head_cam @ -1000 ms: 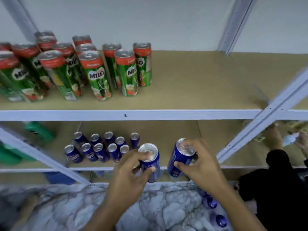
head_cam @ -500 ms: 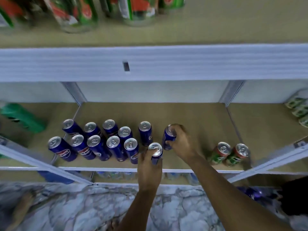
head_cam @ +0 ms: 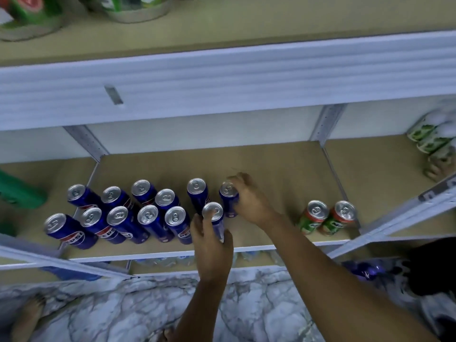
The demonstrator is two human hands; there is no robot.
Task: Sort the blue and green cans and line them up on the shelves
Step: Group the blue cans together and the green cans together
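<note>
On the lower shelf [head_cam: 271, 169] stand several blue cans [head_cam: 148, 215] in two rows at the left. My left hand [head_cam: 212, 245] grips a blue can [head_cam: 213, 213] at the right end of the front row. Just behind it, my right hand [head_cam: 249, 198] holds another blue can [head_cam: 229, 193] at the end of the back row. Both cans stand upright on the shelf board. Two green cans [head_cam: 325, 218] stand apart to the right on the same shelf. More green cans [head_cam: 32, 13] fill the upper shelf at top left.
A white shelf beam [head_cam: 222, 82] crosses above the lower shelf. Diagonal white braces [head_cam: 404, 213] run at right and lower left. Pale green-printed cans [head_cam: 434, 139] sit far right. A green object [head_cam: 19, 191] lies at left. Marble floor [head_cam: 123, 312] below; a dark bag [head_cam: 434, 265] at right.
The view has dropped from the upper shelf to the lower one. Both hands carried their blue cans forward and down onto the lower shelf, at the right end of the rows.
</note>
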